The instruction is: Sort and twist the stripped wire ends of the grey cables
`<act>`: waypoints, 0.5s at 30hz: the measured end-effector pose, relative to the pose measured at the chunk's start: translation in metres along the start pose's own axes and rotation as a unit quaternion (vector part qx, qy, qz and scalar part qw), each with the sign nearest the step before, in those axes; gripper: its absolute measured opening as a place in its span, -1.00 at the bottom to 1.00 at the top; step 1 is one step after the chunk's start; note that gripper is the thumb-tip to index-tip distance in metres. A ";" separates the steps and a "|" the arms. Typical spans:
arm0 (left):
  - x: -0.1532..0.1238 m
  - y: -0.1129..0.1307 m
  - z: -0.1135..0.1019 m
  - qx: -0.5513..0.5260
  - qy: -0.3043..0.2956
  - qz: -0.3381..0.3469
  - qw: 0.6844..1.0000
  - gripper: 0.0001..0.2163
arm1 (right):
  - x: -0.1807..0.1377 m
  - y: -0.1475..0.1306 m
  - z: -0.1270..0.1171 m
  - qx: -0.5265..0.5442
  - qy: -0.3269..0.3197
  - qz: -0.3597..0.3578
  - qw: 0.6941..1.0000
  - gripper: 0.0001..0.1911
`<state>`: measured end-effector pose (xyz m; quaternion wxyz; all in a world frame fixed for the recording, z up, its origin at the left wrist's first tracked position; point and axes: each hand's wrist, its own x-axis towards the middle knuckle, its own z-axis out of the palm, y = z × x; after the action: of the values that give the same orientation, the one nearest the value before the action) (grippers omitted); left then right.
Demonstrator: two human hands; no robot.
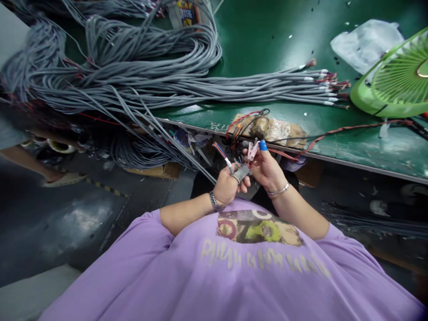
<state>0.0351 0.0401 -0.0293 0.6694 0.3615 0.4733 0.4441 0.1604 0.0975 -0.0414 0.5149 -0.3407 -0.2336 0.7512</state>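
Observation:
My left hand (228,183) is closed around the end of a grey cable (203,171), which runs up to the bundle on the bench. Coloured wires (220,150) fan out past a white wrap above the fist. A stubby grey piece (241,173), perhaps a connector, sits in the same fingers with thin wires at its end. My right hand (270,173), a blue cover (263,145) on one fingertip, is closed close beside it. A small pink clip-like piece (253,150) lies at its fingers; its exact kind is unclear. Fine wires between the hands are partly hidden.
Grey cable bundles (150,84) cover the left of the green bench (261,40), their stripped ends pointing right. A taped cardboard piece (287,132) lies at the front edge. A green fan (397,78) and plastic bag (368,44) are right. Another person's leg (30,165) shows left.

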 end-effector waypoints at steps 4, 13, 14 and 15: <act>-0.006 -0.002 -0.006 0.020 -0.019 0.007 1.000 -0.60 | -0.006 -0.006 -0.009 -0.051 -0.047 0.052 0.996 -0.34; -0.008 -0.006 -0.018 0.103 -0.060 0.009 0.993 -0.64 | -0.023 -0.026 -0.019 -0.273 -0.107 0.050 0.955 -0.58; -0.007 -0.006 -0.018 0.113 -0.068 0.004 0.991 -0.65 | -0.025 -0.026 -0.017 -0.281 -0.112 0.040 0.952 -0.61; -0.006 -0.006 -0.018 0.124 -0.076 -0.002 0.989 -0.65 | -0.027 -0.027 -0.015 -0.287 -0.118 0.036 0.950 -0.63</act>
<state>0.0187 0.0333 -0.0384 0.6545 0.4735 0.4726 0.3521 0.1942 0.0819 -0.0251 0.3369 -0.3906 -0.4859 0.7055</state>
